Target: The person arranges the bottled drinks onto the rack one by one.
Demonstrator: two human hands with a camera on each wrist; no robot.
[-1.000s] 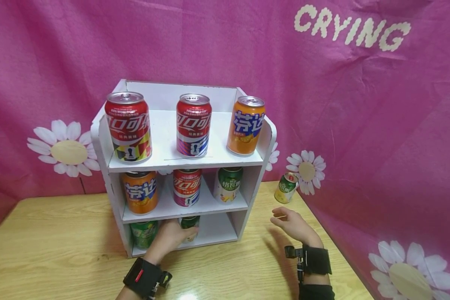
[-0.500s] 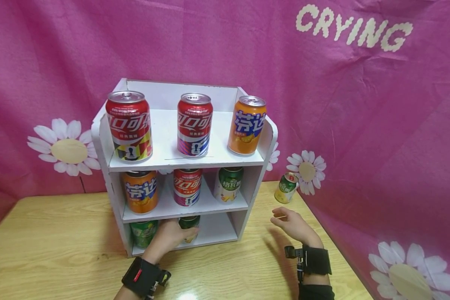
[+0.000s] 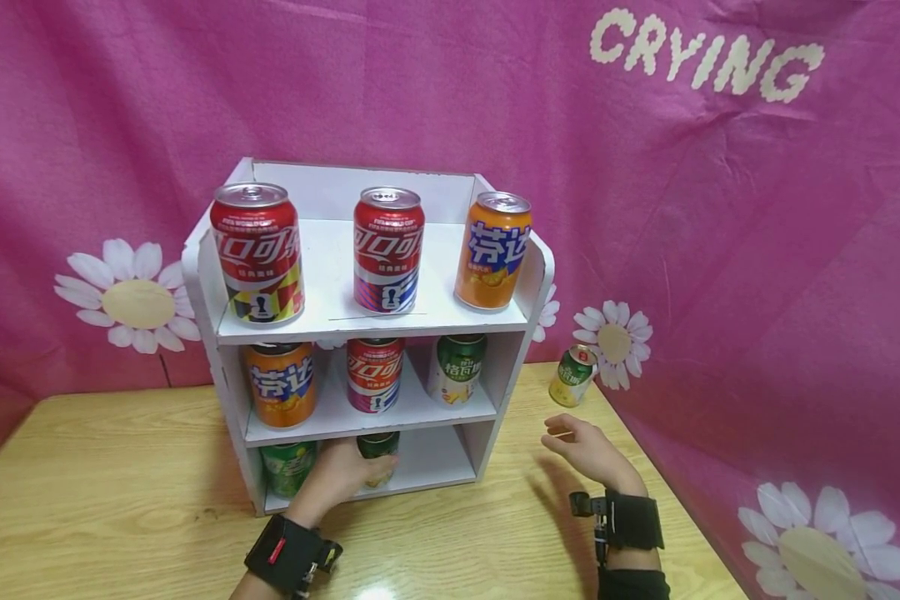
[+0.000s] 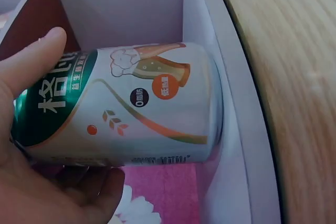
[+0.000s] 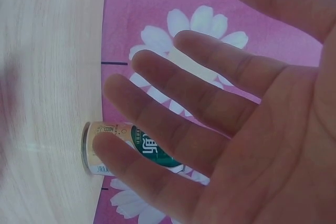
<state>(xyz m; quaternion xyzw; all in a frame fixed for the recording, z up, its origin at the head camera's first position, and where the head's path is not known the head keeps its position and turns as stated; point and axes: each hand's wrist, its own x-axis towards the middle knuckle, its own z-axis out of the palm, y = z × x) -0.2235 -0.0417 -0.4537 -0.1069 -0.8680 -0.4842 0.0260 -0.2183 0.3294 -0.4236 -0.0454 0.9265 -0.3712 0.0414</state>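
My left hand point(image 3: 339, 468) reaches into the bottom shelf and grips a green-and-white drink can point(image 3: 378, 445) standing at its middle. In the left wrist view the thumb lies along one side of this can point(image 4: 152, 103) and curled fingers along the other; the can's base meets the shelf board. My right hand point(image 3: 591, 452) hovers over the table, holding nothing, its fingers relaxed and spread in the right wrist view. Nearest to it, farther back on the table, stands a green-and-yellow can point(image 3: 572, 379), partly hidden by the fingers in the right wrist view.
A white three-tier shelf point(image 3: 427, 323) stands on the wooden table point(image 3: 120, 467). Two red cola cans and an orange Fanta can point(image 3: 492, 258) fill its top; another Fanta, a cola and a green can point(image 3: 457, 371) sit mid-level. A green can point(image 3: 287, 467) occupies the lower left.
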